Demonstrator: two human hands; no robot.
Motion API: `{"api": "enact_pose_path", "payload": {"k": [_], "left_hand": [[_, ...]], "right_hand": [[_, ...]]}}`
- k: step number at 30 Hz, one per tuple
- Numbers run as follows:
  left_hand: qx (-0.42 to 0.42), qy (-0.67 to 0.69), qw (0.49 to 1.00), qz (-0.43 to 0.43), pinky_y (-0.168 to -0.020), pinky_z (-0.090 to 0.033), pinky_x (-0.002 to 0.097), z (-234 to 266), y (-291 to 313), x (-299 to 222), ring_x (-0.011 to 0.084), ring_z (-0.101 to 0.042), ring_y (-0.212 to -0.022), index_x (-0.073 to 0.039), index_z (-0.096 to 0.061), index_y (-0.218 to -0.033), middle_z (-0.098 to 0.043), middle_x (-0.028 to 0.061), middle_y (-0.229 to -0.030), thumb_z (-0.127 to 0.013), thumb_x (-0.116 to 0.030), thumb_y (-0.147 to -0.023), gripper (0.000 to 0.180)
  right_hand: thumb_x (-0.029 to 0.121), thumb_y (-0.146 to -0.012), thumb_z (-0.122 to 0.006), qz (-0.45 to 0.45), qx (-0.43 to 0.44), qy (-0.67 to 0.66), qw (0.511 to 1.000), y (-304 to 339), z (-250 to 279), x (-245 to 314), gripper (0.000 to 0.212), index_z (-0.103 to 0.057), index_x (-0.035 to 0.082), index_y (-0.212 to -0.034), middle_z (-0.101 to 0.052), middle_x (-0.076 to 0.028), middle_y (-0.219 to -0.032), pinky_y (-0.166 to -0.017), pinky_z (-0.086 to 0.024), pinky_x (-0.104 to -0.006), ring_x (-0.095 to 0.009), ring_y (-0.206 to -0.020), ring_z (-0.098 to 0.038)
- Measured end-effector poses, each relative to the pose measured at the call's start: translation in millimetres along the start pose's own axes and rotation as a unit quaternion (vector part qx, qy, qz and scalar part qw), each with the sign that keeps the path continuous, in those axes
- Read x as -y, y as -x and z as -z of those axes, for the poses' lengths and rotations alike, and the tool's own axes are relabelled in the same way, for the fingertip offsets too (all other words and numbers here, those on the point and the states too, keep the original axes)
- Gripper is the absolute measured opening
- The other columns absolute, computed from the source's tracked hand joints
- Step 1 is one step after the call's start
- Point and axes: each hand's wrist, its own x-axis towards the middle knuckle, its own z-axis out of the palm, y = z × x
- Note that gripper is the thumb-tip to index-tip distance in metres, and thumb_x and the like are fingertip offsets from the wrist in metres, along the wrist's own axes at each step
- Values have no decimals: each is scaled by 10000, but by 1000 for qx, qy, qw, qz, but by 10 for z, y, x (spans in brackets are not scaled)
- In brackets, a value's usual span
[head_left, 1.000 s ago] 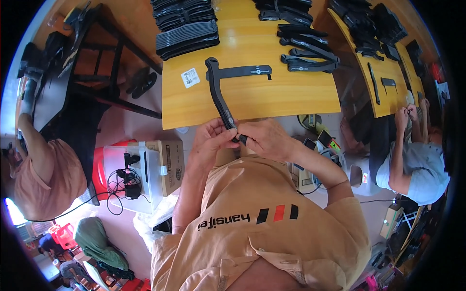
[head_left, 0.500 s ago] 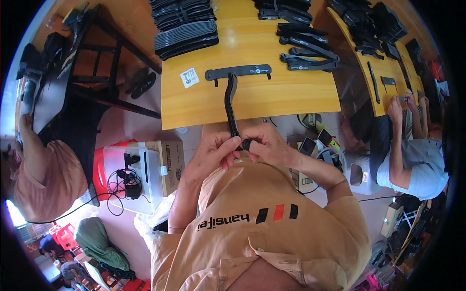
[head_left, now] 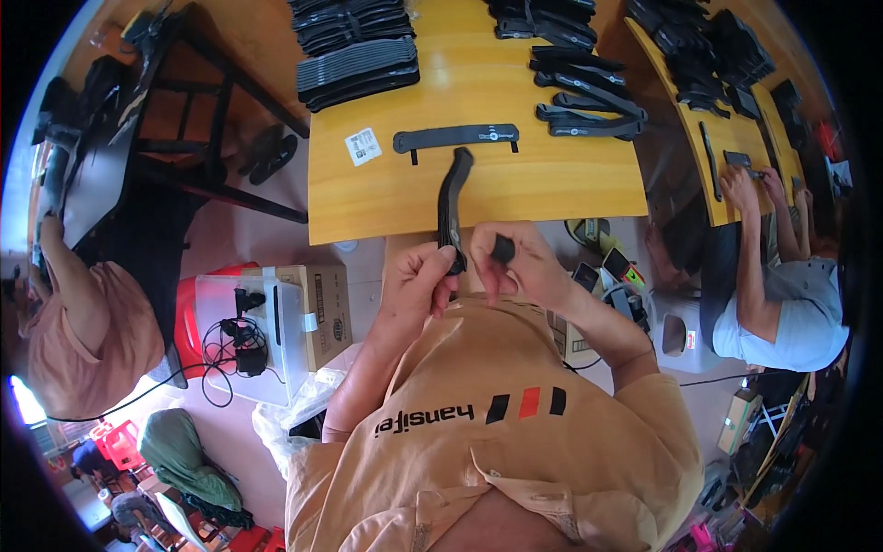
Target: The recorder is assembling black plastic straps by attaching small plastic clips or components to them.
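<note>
My left hand [head_left: 425, 279] is closed around the lower end of a folded black and grey fabric strap [head_left: 451, 204]. The strap rises from my fingers toward the table, its far end curving over the near edge. Close beside it, my right hand [head_left: 522, 265] pinches a small dark piece [head_left: 503, 248], whose exact kind I cannot make out. A gap separates my two hands. Beyond the held strap, a flat grey strap [head_left: 441, 139] with two short black tabs lies crosswise on the wooden table [head_left: 570, 189].
A white label [head_left: 362, 146] lies left of the flat strap. Strap stacks [head_left: 357, 72] stand at the back left, with looser straps [head_left: 589, 92] at the back right. Boxes [head_left: 317, 313] flank my legs. Co-workers sit at tables on both sides, one in a light blue shirt [head_left: 782, 317].
My right hand has moved away from my left with the small dark piece. The held strap's far end has swung right, off the flat strap. At right, a co-worker's hands have shifted.
</note>
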Motion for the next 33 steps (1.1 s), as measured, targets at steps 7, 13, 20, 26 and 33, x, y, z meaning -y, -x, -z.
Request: {"api": "enact_pose_path", "payload": {"k": [7,13,20,26,33], "left_hand": [[9,-120,992,-23,-371,-314,169,-13,33,-66,23,-427,-417,-37,-600,-730,-514,-10,-552,-493,-193,-918,267],[71,-26,997,32,-370,-280,166,70,152,-106,18,-396,-406,-46,-608,-744,-510,-19,-547,-520,-204,-900,239],[39,108,989,96,-336,-201,209,366,392,-328,43,-297,-349,-99,-417,-532,-362,-33,-437,-528,-216,-856,362],[-16,284,954,92,-323,-188,211,1051,609,-379,67,-237,-297,-154,-349,-505,-294,-50,-379,-492,-219,-860,388],[-134,259,951,-99,-332,-176,216,1727,1013,-593,65,-227,-329,-138,-327,-502,-290,-42,-402,-483,-227,-878,416]], "right_hand": [[102,-857,-563,242,-13,416,877,-24,-5,-11,202,-477,30,-689,-470,-2,-525,-432,-297,-239,-60,-444,-399],[147,-898,-487,3,57,81,995,75,-97,72,225,-515,23,-711,-450,12,-532,-421,-347,-238,-52,-451,-419],[297,-927,-475,-84,-151,-235,956,190,-95,170,214,-493,98,-851,-314,41,-482,-367,-259,-195,-48,-388,-299],[375,-928,-465,149,-192,-424,872,359,1049,514,278,-484,102,-881,-361,66,-539,-350,-236,-195,-53,-375,-287],[230,-929,-450,280,-110,-282,911,1155,1557,1113,211,-433,77,-785,-339,12,-485,-294,-284,-191,-67,-324,-288]]}}
